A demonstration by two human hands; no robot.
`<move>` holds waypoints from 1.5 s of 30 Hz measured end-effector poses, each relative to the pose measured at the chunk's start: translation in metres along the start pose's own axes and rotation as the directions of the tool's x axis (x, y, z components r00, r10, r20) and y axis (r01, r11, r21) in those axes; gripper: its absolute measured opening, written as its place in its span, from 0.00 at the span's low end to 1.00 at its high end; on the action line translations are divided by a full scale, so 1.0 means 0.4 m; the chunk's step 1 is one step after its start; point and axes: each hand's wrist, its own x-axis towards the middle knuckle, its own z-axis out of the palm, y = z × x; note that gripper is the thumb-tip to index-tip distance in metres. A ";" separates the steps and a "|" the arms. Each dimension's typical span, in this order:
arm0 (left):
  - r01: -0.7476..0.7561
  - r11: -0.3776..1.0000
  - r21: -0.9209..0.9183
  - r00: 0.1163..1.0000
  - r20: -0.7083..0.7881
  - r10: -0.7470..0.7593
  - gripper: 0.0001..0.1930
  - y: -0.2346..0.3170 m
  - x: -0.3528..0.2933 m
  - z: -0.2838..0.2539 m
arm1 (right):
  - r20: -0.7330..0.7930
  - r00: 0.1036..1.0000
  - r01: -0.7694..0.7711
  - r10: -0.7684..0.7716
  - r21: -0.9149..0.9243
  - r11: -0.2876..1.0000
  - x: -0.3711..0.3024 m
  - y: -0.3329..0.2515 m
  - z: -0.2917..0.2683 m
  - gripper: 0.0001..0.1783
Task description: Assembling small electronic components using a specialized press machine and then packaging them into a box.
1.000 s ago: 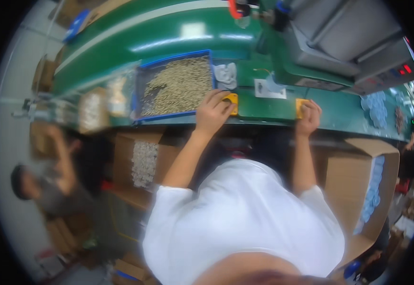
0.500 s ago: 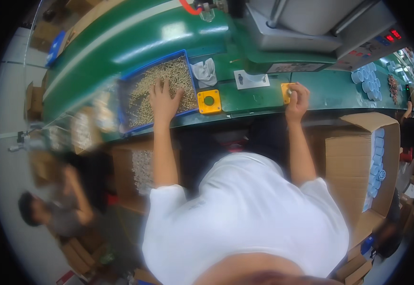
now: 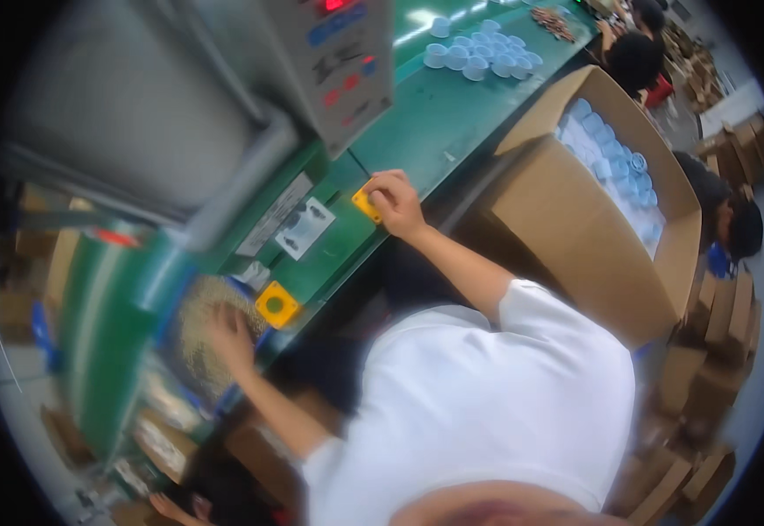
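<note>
My left hand (image 3: 231, 340) rests over a blue tray (image 3: 168, 326) of small brass-coloured metal parts (image 3: 196, 329). Motion blurs it, but its fingers look apart and I see nothing held in them. My right hand (image 3: 397, 205) has its fingers curled in, at a yellow button box (image 3: 363, 202) on the bench edge. What those fingers hold, if anything, is hidden. A second yellow box with a round green button (image 3: 277, 305) sits beside the tray, between my hands. Behind it lie a crumpled white cloth (image 3: 255, 275) and a white card with dark pictures (image 3: 305, 229).
A large grey machine (image 3: 127, 114) with a control panel (image 3: 334, 70) stands over the green bench (image 3: 430, 131). Pale blue cups (image 3: 487, 53) cluster farther along, near copper-coloured parts (image 3: 553, 23). An open carton (image 3: 566, 237) of similar cups stands at my right. Other people work nearby.
The view has swung to the right, so bench and machine appear tilted and more of the cups and carton shows. My left hand stays over the tray, my right at the yellow box.
</note>
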 end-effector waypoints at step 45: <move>0.029 1.000 -0.006 1.000 -0.011 -0.029 0.20 0.019 0.004 -0.008 | 0.124 0.992 0.067 0.018 -0.648 0.758 0.242 0.235 -0.116 0.31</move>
